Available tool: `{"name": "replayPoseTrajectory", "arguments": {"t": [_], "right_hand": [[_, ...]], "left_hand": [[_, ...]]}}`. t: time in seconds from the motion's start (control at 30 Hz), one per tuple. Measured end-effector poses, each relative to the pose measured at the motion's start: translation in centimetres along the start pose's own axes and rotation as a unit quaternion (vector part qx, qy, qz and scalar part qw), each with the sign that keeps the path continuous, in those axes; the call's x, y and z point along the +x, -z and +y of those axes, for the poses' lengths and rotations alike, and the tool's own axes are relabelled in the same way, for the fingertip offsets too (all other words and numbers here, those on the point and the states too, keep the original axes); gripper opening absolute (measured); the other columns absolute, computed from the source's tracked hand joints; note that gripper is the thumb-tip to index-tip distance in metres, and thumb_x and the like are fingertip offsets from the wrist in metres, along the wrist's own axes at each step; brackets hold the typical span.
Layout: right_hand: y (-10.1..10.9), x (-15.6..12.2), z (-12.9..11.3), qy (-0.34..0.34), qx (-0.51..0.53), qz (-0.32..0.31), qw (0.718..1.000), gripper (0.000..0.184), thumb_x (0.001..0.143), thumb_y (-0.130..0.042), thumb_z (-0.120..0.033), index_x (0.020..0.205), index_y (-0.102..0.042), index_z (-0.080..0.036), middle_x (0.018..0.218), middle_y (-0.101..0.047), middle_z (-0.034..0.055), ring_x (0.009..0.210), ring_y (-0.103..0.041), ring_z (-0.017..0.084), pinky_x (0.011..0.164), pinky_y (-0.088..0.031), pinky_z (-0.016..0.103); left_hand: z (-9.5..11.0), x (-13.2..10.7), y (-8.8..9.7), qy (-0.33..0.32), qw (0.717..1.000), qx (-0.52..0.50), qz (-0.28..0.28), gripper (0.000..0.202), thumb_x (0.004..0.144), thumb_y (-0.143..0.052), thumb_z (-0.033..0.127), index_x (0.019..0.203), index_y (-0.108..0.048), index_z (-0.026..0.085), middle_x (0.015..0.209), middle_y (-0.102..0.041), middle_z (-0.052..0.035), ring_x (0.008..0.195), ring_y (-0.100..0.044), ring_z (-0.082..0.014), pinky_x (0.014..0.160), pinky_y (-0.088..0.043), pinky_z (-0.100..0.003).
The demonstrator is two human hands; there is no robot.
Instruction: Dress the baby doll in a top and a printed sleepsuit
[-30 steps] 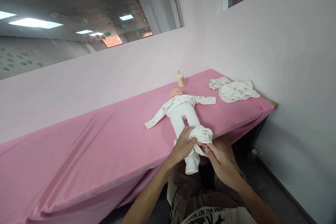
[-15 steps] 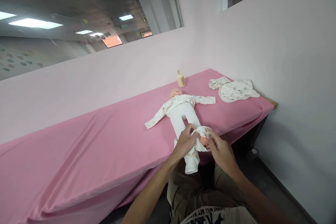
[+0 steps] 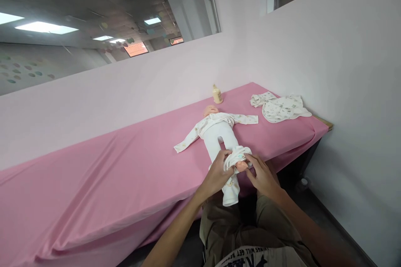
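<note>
A baby doll lies on its back on the pink table, head towards the wall, wearing a white patterned top and plain white leggings. Bunched white patterned trousers sit round its right foot, and the pink toes show through. My left hand pinches the bunched cloth from the left. From the right, my right hand grips the same cloth at the foot. The other trouser leg hangs over the table's front edge.
A small cream baby bottle stands by the wall behind the doll's head. A heap of white patterned baby clothes lies at the table's right end. Pale partition walls close the back and right sides. My knees are under the table edge.
Both hands have drawn the bunched trouser leg up over the doll's right foot, so the toes now poke out. The hands have shifted slightly up the table.
</note>
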State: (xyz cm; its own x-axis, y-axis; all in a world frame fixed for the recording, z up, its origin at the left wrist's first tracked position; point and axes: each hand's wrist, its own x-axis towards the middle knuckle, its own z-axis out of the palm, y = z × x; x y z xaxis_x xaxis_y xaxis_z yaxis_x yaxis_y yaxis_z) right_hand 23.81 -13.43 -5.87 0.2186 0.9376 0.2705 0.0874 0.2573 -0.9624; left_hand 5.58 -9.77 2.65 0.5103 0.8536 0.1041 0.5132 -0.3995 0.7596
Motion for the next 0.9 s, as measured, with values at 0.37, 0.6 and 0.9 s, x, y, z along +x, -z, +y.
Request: {"name": "replayPoseTrajectory", "arguments": {"t": [0.37,0.6,0.9], "right_hand": [[4.7,7.5,-0.1,0.078,-0.222,-0.314,0.92,0.046,0.08,-0.067,-0.042,0.122,-0.06,-0.022,0.122,-0.061,0.0094,0.118,-0.052,0.03,0.104,-0.039,0.047],[6.4,10.6,-2.4,-0.079,0.011,-0.393,0.916,0.049,0.093,-0.043,-0.055,0.122,-0.063,-0.021,0.123,-0.063,0.0094,0.119,-0.056,0.024,0.102,-0.041,0.038],[2.5,13.0,-1.0,-0.132,-0.081,-0.459,0.875,0.02,0.074,-0.066,-0.029,0.09,-0.062,-0.017,0.089,-0.066,0.0036,0.078,-0.059,0.015,0.068,-0.044,0.027]], "left_hand": [[-5.6,-4.1,3.1,-0.037,0.986,0.16,0.011,0.032,0.09,-0.057,0.04,0.118,-0.055,0.025,0.122,-0.056,-0.0062,0.115,-0.048,-0.0235,0.099,-0.042,-0.039],[-6.7,-3.8,3.8,-0.019,0.991,0.127,-0.031,0.013,0.088,-0.054,0.03,0.098,-0.057,0.021,0.103,-0.06,-0.0048,0.1,-0.05,-0.0215,0.094,-0.041,-0.039],[-7.0,-2.1,4.7,-0.009,0.991,0.05,-0.127,0.038,0.096,-0.039,0.046,0.084,-0.064,0.019,0.097,-0.058,-0.0065,0.1,-0.049,-0.0223,0.097,-0.038,-0.039]]}}
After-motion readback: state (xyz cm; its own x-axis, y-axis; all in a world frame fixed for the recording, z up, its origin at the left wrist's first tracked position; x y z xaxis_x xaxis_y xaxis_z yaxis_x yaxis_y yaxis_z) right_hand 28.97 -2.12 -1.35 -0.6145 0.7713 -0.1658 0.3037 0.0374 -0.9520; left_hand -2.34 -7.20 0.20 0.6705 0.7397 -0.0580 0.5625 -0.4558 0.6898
